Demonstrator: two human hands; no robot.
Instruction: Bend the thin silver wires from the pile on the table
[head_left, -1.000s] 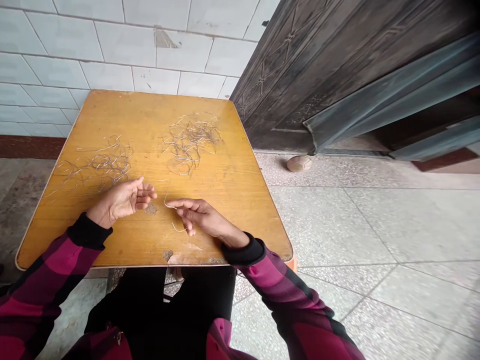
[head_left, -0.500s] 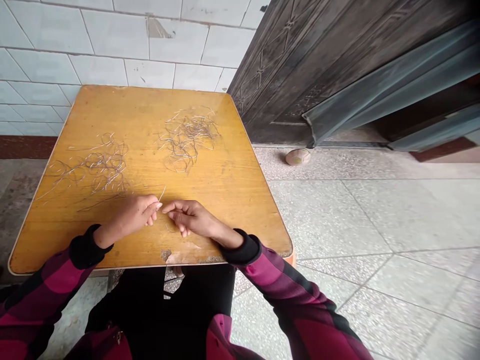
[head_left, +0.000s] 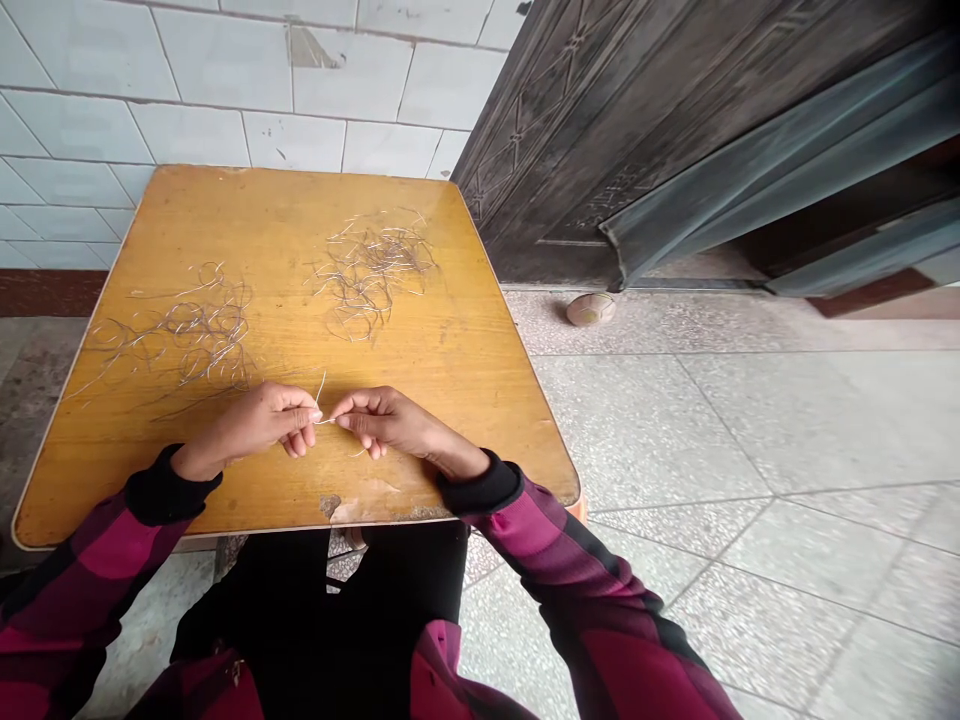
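A thin, light piece of wire (head_left: 325, 421) runs between my two hands over the front of the wooden table (head_left: 450, 430). My left hand (head_left: 274, 420) pinches it between thumb and forefinger, and a short end sticks up above the fingertips. Close on the right, my right hand (head_left: 386, 420) pinches the wire too, with a bit of it showing below the fingers. A loose tangle of curled wires (head_left: 202, 335) lies beyond my left hand. Farther back sits a second tangle of wires (head_left: 375, 265).
White wall tiles (head_left: 217, 60) stand right behind the table. To the right are a dark carved door (head_left: 570, 150) and a hanging grey-blue cloth (head_left: 720, 190). A roundish object (head_left: 591, 309) lies on the tiled floor (head_left: 637, 430) near the door.
My right thumb and forefinger have closed on the wire, where before they were apart from it. The wire now stretches between both hands. The view has shifted slightly.
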